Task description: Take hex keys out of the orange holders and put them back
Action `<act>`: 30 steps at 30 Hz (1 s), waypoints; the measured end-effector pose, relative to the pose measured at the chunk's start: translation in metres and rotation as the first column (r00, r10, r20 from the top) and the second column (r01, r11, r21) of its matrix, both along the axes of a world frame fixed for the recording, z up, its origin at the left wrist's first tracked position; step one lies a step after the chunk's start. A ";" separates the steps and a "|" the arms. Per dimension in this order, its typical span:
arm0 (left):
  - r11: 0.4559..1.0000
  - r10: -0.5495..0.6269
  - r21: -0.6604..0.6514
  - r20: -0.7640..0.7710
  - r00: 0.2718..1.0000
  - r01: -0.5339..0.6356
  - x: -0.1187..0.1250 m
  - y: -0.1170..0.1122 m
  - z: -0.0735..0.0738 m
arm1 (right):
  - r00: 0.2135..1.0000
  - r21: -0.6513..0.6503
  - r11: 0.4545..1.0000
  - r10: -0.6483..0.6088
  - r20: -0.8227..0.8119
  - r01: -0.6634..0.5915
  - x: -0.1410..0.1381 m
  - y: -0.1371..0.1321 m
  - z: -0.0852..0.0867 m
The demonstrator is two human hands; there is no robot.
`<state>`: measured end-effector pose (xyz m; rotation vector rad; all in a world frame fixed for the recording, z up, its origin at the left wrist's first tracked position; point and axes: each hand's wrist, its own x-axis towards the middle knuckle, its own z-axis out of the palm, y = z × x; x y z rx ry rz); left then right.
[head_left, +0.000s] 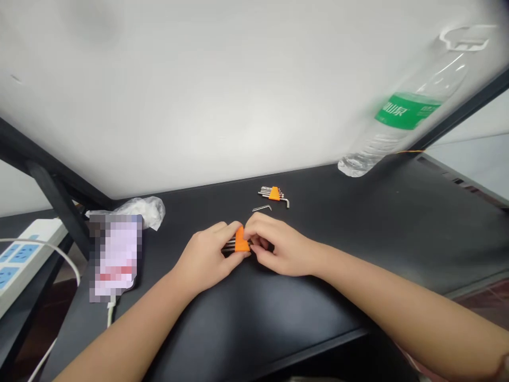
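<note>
My left hand [207,257] is closed round an orange hex key holder [241,241], thumb below and fingers above. Metal hex keys [229,245] stick out of its left side, partly under the fingers. At the holder's right end, my right hand [276,244] has its fingers bent in a pinch against the keys' ends. What lies between those fingertips is hidden. Beyond the hands, a loose hex key [262,207] lies on the black table [318,212]. Just behind it is a second orange holder with several hex keys [274,193].
A plastic bottle with a green label [407,111] stands at the back right by the white wall [222,95]. On the left are a phone [117,254] with a white cable [110,313], a crumpled clear bag [149,212] and a white power strip [27,254].
</note>
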<state>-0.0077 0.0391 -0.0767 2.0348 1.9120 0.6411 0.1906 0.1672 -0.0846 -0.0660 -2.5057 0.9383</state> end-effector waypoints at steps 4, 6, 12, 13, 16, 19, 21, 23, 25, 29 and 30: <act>1.000 0.030 -0.002 0.090 0.995 -0.030 -0.002 0.000 -0.003 | 0.989 0.064 0.987 -0.148 0.014 0.147 0.009 0.022 0.003; 0.999 0.040 0.002 0.101 0.994 -0.040 -0.003 0.000 -0.005 | 0.969 0.045 0.971 -0.237 0.075 0.235 0.014 0.035 0.002; 0.999 0.020 0.028 0.089 0.996 -0.023 -0.004 0.000 -0.008 | 0.979 -0.833 0.516 -0.142 0.150 0.202 0.010 0.043 -0.001; 0.999 0.018 0.041 0.093 0.996 -0.022 -0.004 0.000 -0.007 | 0.984 -0.888 0.426 -0.127 0.127 0.169 0.009 0.043 -0.002; 0.997 0.015 0.073 0.099 0.995 -0.022 -0.004 0.001 -0.007 | 0.990 -0.947 0.297 -0.100 0.095 0.121 0.006 0.043 -0.005; 0.996 0.011 0.084 0.098 0.995 -0.019 -0.004 0.001 -0.008 | 0.998 -0.971 0.232 -0.053 0.044 0.056 0.007 0.045 -0.006; 0.995 0.009 0.094 0.101 0.995 -0.018 -0.004 0.001 -0.008 | 1.000 -0.984 0.180 -0.004 -0.007 -0.006 0.008 0.044 -0.004; 0.995 0.009 0.094 0.102 0.995 -0.019 -0.004 0.001 -0.009 | 0.998 -0.988 0.143 0.043 -0.050 -0.056 0.008 0.042 -0.001; 0.997 0.016 0.076 0.096 0.995 -0.024 -0.004 0.001 -0.009 | 0.995 -0.987 0.138 0.070 -0.074 -0.083 0.009 0.039 0.002; 0.999 0.029 0.038 0.075 0.997 -0.032 -0.003 0.001 -0.009 | 0.995 -0.978 0.193 0.078 -0.068 -0.082 0.009 0.036 0.002; 0.999 0.028 0.039 0.074 0.997 -0.031 -0.003 0.001 -0.009 | 0.995 -0.973 0.221 0.077 -0.058 -0.073 0.009 0.036 0.002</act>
